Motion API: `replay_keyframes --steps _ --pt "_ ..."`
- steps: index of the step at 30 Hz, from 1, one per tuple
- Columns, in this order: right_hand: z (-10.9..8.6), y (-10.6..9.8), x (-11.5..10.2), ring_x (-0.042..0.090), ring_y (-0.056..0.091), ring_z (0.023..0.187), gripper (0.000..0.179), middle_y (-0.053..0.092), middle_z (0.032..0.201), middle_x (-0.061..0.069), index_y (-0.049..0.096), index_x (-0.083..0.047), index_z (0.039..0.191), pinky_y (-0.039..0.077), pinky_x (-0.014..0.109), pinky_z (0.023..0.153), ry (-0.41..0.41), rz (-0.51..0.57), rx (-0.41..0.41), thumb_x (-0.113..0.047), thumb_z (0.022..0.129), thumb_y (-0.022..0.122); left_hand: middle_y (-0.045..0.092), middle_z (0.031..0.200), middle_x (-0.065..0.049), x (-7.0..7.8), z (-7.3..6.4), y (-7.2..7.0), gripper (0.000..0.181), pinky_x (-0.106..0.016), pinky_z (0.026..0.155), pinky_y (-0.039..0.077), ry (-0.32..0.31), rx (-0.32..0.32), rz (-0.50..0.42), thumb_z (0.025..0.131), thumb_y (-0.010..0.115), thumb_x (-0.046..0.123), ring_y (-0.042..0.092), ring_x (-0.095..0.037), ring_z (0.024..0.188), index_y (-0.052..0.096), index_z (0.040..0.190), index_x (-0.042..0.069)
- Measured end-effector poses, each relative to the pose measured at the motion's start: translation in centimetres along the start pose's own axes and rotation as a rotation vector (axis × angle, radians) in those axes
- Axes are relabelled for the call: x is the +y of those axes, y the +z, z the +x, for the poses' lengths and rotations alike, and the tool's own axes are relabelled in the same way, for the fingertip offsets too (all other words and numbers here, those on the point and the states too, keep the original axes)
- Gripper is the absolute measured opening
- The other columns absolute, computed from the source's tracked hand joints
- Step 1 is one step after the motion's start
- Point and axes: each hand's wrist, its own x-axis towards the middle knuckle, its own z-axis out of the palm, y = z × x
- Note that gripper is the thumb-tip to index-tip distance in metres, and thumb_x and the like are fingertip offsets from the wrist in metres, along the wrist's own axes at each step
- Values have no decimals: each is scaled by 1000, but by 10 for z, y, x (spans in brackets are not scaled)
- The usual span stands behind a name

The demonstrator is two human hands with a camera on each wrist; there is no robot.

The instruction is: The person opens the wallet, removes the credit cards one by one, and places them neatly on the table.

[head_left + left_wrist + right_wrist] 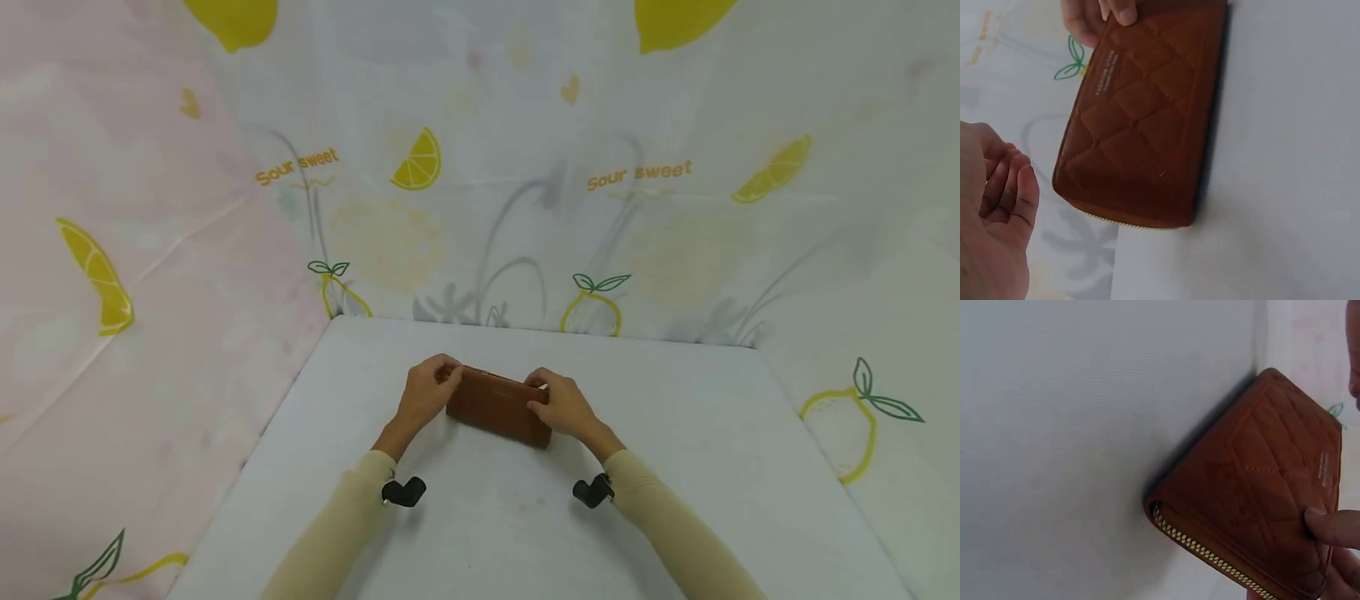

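A brown quilted zip wallet (498,407) stands on its long edge on the white table, its printed face toward me. My right hand (562,404) grips its right end, thumb on the front and fingers behind, as the right wrist view shows at the thumb (1335,526). Beside the upper left corner is my left hand (429,390), its fingers loosely bent. In the left wrist view a gap separates the left hand (1000,212) from the wallet (1135,125), and nothing shows in its fingers. A gold zipper (1210,556) runs along the wallet's end and looks closed there.
The white tabletop (480,533) spreads around the wallet. Behind it and at both sides hangs cloth (480,242) printed with lemons and lettering. A small black device (403,492) is strapped at the left wrist and another (593,491) at the right.
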Motion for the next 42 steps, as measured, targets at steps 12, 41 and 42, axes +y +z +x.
replay_keyframes --steps 12,41,42 --pt "-6 -1 0 17 56 92 25 63 99 1 63 -9 103 50 35 80 -330 -268 51 -5 82 75 66 90 1 0 -4 -18 13 -26 74 54 78 -240 82 85 73 -1 63 -13 83 76 94 8" --pt "20 22 -47 10 68 71 10 72 77 -1 75 -4 86 55 27 69 -209 241 128 -3 77 80 63 95 -3 -12 -12 -23 21 -40 64 53 356 -309 -56 80 80 7 60 -16 79 73 100 5" --pt "18 22 -45 11 68 71 10 71 77 -1 75 -3 85 55 27 69 -183 269 138 -2 77 80 63 95 -3 -12 -12 -24 21 -40 64 53 359 -310 -56 80 80 7 60 -16 79 74 100 5"
